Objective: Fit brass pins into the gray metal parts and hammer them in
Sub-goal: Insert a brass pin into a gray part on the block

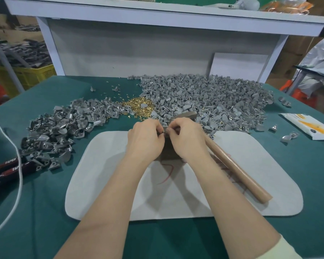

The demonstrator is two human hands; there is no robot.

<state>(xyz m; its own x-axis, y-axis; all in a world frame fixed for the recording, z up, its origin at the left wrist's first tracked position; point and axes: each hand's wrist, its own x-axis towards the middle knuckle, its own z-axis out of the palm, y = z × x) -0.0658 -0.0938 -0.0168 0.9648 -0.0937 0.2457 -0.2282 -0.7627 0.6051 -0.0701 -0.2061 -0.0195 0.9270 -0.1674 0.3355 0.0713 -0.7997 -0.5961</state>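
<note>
Currently the fitting step is in hand. My left hand (145,139) pinches a gray part (164,133) at its fingertips. My right hand (185,139) meets it, fingers curled, pinching at the same part. Whether a pin sits between them I cannot tell; it is too small to see.

The pins (138,106) lie heaped just beyond my left knuckles, with loose parts (204,101) piled beyond and to either side. The hammer (236,174) lies under my right wrist, apparently ungripped. A dark block (168,152) sits beneath both hands on the pad (251,165).

Judgement: next, seat the pin straight, rest the part on the block, and free my right hand for the hammer.
</note>
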